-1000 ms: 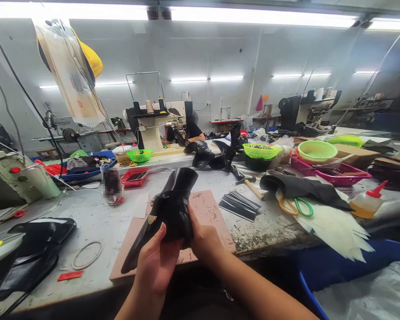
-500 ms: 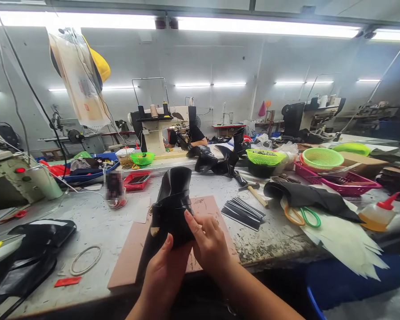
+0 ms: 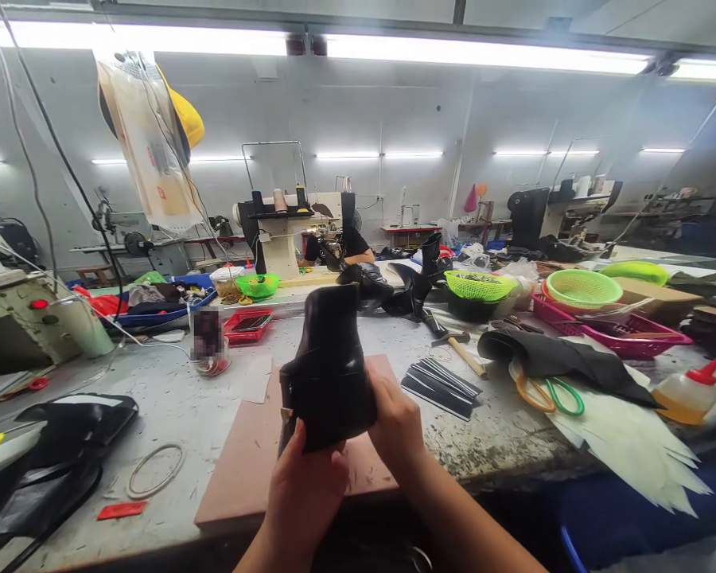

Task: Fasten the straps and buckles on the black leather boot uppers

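Long ceiling lights point(image 3: 477, 54) are shining over a grey-walled workroom, where a co-worker point(image 3: 356, 245) is sitting partly hidden behind a sewing machine point(image 3: 274, 247). Across the near side, a worn workbench point(image 3: 173, 398) is carrying a pink board point(image 3: 235, 469) close to its front edge.

Above that board, a black boot point(image 3: 331, 366) is hanging between two bare hands. Its shaft is running nearly upright, the top pointing away from the wearer and the lower end sitting down among the fingers; where its toe is pointing is hard to tell, dark as it is.

The left hand point(image 3: 307, 489) is cupping the boot from below and to the left, its thumb lying against the lower left side and its other fingers curling under, closed about as far as the boot is allowing. The right hand point(image 3: 397, 422) is pressing along the lower right side with bent fingers, some of their tips hiding behind the leather. Both hands are touching the boot, so neither is nearer: the left is bearing from beneath, the right steadying from the side.

Dark strips point(image 3: 441, 386) are lying just right of the board, a hammer point(image 3: 466, 356) is resting beyond them, and a pale ring point(image 3: 155, 469) is lying to the left.
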Action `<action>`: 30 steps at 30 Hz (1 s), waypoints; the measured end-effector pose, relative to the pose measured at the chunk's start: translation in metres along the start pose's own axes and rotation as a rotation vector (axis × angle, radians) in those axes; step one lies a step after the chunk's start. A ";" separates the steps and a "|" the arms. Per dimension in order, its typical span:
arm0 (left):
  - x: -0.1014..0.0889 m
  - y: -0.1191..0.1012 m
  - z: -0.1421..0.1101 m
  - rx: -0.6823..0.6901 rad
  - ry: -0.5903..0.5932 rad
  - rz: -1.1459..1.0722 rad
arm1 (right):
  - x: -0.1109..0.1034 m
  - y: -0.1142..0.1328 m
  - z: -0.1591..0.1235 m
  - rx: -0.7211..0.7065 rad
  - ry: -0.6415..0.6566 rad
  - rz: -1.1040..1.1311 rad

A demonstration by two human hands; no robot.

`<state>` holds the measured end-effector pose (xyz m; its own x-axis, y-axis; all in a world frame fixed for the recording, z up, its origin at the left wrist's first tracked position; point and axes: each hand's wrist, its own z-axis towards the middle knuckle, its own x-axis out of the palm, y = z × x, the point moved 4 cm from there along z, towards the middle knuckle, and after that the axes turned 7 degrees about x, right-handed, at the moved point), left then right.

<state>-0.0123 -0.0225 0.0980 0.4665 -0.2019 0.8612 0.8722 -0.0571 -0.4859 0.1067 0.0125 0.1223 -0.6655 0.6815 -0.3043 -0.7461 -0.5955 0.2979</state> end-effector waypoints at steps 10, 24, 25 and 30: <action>-0.017 -0.005 -0.008 0.260 0.184 1.314 | 0.031 -0.004 0.011 -0.714 0.217 -0.013; -0.029 -0.048 0.043 0.592 -0.016 1.899 | 0.050 -0.183 -0.036 0.539 0.657 -0.408; -0.028 -0.044 0.043 0.555 -0.037 1.825 | 0.051 -0.185 -0.038 0.554 0.664 -0.405; -0.027 -0.021 0.039 0.368 -0.089 1.463 | 0.053 -0.190 -0.042 0.673 0.672 -0.376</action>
<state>-0.0379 0.0225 0.0905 0.9263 0.1965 -0.3217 -0.3743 0.3793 -0.8462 0.2119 0.1442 0.0118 -0.4201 0.2720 -0.8657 -0.8800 0.1108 0.4618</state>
